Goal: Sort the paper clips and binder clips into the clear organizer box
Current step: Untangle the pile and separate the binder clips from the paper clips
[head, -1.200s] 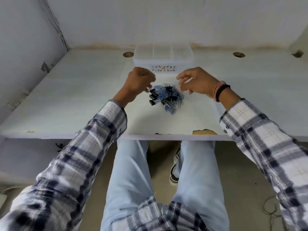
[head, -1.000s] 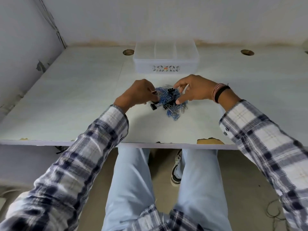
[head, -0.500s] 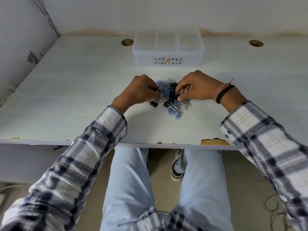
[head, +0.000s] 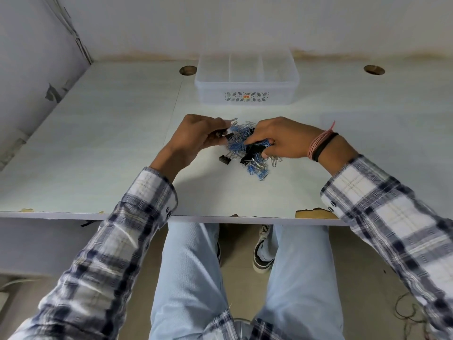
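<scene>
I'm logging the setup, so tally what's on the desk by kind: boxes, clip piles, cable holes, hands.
clear organizer box: 1
clip pile: 1
cable holes: 2
left hand, right hand: 2
Total: 6

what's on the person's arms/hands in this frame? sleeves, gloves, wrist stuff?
Both hands are bare, no gloves. Left hand and right hand come out of long plaid shirt sleeves, white with navy and grey checks, with buttoned cuffs: left sleeve, right sleeve. The right wrist wears a pink thread band beside a black band. No wrist wear shows on the left.
</scene>
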A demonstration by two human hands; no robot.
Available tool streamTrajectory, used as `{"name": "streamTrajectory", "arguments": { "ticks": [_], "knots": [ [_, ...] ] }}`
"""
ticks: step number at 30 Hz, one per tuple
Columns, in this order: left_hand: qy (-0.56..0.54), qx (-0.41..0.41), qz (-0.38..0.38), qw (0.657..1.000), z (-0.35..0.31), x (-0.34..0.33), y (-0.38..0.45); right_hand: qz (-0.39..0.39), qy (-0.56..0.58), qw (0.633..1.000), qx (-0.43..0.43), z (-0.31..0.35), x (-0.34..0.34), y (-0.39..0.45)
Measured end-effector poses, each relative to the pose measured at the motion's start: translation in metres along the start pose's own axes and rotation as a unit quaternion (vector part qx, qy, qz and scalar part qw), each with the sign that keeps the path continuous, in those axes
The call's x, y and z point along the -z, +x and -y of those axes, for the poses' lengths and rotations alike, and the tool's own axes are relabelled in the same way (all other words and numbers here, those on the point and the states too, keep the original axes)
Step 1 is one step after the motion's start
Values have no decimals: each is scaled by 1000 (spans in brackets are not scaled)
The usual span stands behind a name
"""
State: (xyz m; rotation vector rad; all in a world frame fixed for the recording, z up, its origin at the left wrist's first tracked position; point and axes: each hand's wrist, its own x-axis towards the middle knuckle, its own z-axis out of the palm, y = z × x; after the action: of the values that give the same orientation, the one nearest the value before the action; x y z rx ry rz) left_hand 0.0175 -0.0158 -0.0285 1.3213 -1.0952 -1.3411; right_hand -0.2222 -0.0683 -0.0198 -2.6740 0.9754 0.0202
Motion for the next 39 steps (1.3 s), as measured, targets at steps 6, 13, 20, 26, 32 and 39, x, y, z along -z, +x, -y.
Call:
{"name": "streamTrajectory", "arguments": {
  "ticks": [6, 13, 20, 26, 32, 39],
  "knots": [
    [-61, 14, -8, 998, 2, 2, -2, 12, -17, 1000, 21, 6, 2, 7],
    [-88, 17, -21, 996, 0, 6, -4, -67, 49, 997, 8, 11, 6, -3],
    [-93, 10, -12, 996, -3, 8, -3, -164, 303, 937, -51, 5, 12, -18],
    [71, -55, -43, 995, 3, 12, 3, -185, 494, 837, -147, -27, 12, -24],
    [338, -141, -175, 914, 16, 21, 18, -230, 320, 876, -278, -61, 4, -31],
    [436, -130, -205, 867, 31, 30, 33, -177, 146, 919, -320, -69, 4, -29]
  ]
}}
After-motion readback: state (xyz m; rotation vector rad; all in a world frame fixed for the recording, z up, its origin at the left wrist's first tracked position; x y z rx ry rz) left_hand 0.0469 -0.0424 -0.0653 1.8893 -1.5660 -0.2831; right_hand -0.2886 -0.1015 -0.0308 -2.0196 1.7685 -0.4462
